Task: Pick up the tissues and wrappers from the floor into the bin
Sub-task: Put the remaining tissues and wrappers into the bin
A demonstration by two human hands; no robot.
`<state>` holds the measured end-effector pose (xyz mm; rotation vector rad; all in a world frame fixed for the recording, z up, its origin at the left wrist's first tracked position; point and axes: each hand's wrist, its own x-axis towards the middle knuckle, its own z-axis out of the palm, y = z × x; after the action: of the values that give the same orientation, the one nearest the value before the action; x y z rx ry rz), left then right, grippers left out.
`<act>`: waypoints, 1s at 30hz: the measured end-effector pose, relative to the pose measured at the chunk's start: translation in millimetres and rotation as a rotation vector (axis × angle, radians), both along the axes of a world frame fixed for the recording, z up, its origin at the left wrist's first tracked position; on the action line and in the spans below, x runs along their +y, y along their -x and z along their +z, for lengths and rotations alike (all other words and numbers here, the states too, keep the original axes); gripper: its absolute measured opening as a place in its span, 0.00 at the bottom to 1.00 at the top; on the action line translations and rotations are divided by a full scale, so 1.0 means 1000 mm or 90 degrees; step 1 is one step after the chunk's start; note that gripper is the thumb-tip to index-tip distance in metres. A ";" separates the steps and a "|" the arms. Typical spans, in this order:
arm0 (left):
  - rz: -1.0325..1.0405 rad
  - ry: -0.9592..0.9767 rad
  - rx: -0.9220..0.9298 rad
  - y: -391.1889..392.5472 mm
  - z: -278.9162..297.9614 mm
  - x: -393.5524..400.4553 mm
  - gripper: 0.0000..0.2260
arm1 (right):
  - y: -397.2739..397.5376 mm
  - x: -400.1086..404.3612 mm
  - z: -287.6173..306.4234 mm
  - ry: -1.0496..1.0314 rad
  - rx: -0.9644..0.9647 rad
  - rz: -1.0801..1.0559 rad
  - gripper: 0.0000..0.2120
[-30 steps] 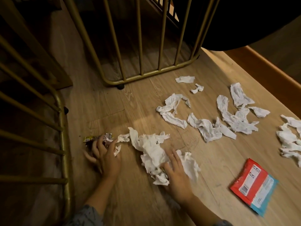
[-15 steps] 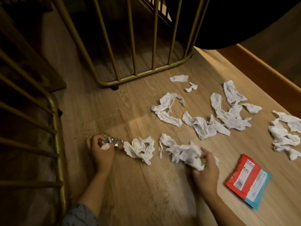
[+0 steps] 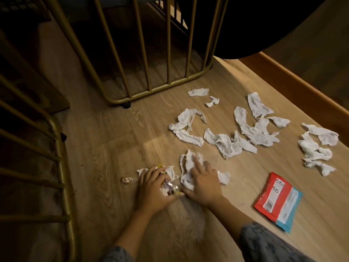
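Note:
Crumpled white tissues lie scattered over the wooden floor. My left hand [image 3: 153, 188] is closed around a small bunch of tissue and a silvery foil wrapper [image 3: 170, 186]. A clear wrapper scrap [image 3: 128, 180] pokes out to its left. My right hand [image 3: 203, 181] presses flat on a tissue clump [image 3: 187, 165], fingers spread. More tissues lie farther out: a curled strip [image 3: 186, 127], a twisted one [image 3: 225, 142], a larger pile [image 3: 256, 125] and a group at the far right [image 3: 315, 146]. A red and blue wrapper [image 3: 277, 200] lies flat at the right. No bin is in view.
Gold metal chair frames stand at the left [image 3: 62, 167] and at the back [image 3: 156, 89], resting on the floor. A dark round tabletop [image 3: 264, 25] overhangs the upper right. A raised wooden edge [image 3: 302, 86] runs along the right side.
Both hands have drawn together toward the middle, sweeping their tissues along. My right hand went from gripping a bunch to lying flat on a clump. The view shifted slightly.

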<state>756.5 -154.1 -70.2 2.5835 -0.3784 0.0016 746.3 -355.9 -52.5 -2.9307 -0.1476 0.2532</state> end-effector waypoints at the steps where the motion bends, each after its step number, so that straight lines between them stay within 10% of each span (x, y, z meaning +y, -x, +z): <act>1: -0.009 0.014 -0.018 0.001 -0.004 0.003 0.17 | 0.002 0.003 -0.004 0.014 -0.013 0.044 0.31; 8: 0.102 0.161 0.010 0.007 0.008 0.008 0.13 | -0.003 0.012 0.003 0.023 0.030 0.125 0.30; 15: 0.258 0.258 0.289 -0.047 0.060 -0.016 0.08 | -0.019 -0.038 0.041 -0.040 0.045 0.072 0.16; 30: -0.094 0.190 -0.005 -0.084 0.321 -0.307 0.12 | 0.002 -0.277 0.294 -0.108 -0.248 -0.088 0.10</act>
<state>840.5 -460.9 250.3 2.2586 -0.5286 0.0153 744.8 -632.9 241.0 -2.7688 -0.0203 -0.3368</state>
